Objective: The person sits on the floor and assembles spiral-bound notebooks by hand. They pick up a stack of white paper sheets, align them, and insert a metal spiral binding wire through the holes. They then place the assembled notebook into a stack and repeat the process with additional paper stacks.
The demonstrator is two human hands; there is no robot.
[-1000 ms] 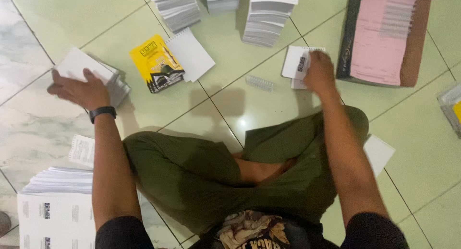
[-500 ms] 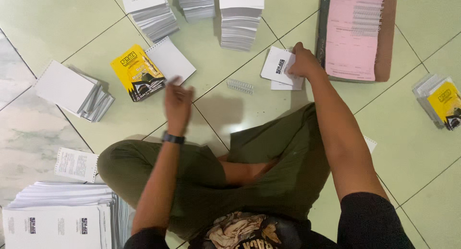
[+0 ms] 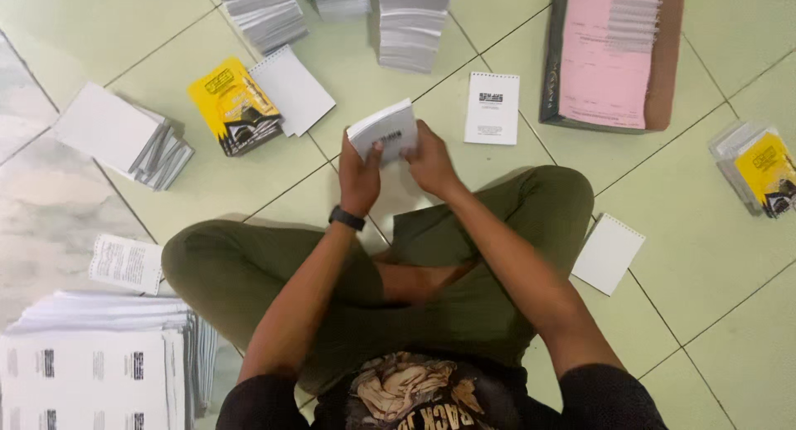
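Holding a white paper block (image 3: 383, 130), left hand (image 3: 359, 179) and right hand (image 3: 431, 160) fingers clamped on it, pink sheets (image 3: 608, 53) in brown tray (image 3: 667, 82)

Both hands now meet above the knees: left hand (image 3: 359, 174) & right hand (image 3: 431, 160) grip a white paper bundle (image 3: 383, 130), lifted off the floor beside the small white notepad (image 3: 492, 107).

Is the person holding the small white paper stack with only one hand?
No, both the left hand and the right hand grip the small white paper stack above the tiled floor.
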